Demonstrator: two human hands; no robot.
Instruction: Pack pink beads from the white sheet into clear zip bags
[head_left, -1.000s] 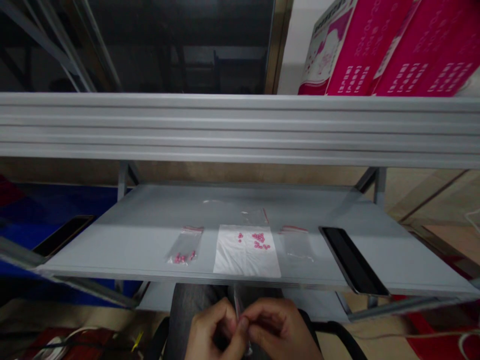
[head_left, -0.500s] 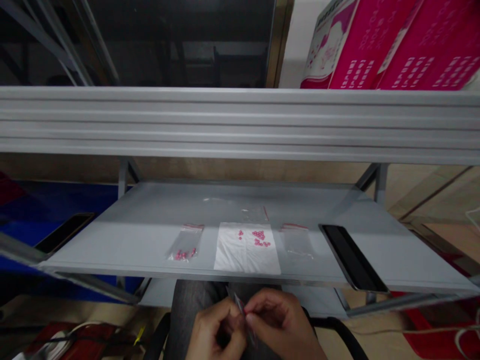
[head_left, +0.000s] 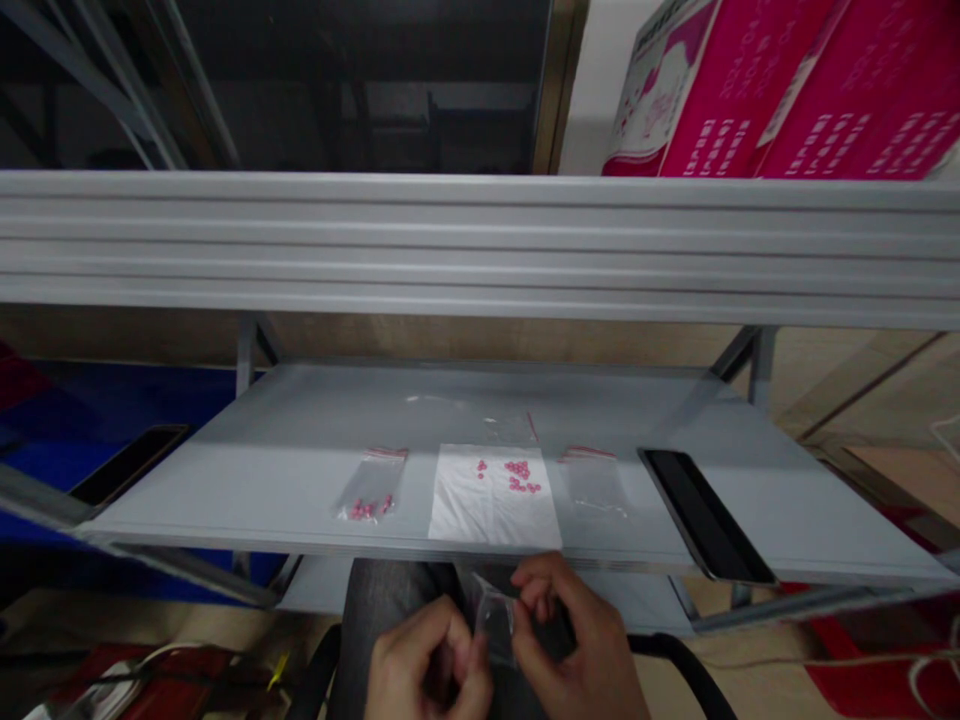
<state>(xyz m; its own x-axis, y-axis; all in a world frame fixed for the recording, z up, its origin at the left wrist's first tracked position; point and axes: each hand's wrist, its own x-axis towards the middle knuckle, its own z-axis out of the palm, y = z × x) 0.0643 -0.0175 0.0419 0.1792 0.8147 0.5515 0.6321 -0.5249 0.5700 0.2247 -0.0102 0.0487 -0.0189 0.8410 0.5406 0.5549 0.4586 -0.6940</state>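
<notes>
Below the shelf's front edge, over my lap, a small clear plastic bag (head_left: 493,618) is stretched between my hands. My left hand (head_left: 431,660) grips its left side, thumb against curled fingers. At the bag's right edge, my right hand (head_left: 570,640) has its thumb and bent fingers; the exact contact is partly hidden. On the shelf, a white cloth-like sheet (head_left: 491,515) carries small pink beads (head_left: 517,470) in a few groups. A red-edged zip bag (head_left: 375,480) with several pink beads lies to its left. To its right is another red-edged zip bag (head_left: 595,482), with no beads visible inside.
Another clear bag (head_left: 510,428) lies behind the sheet. A dark phone-like slab (head_left: 709,515) rests at the right, a second dark slab (head_left: 131,465) at the far left. Pink boxes (head_left: 780,90) stand above the ribbed grey beam (head_left: 480,245). Chair arms flank my lap.
My right hand has moved slightly up and away from my left. The bag between them now shows spread wider, where before it was seen narrow and edge-on.
</notes>
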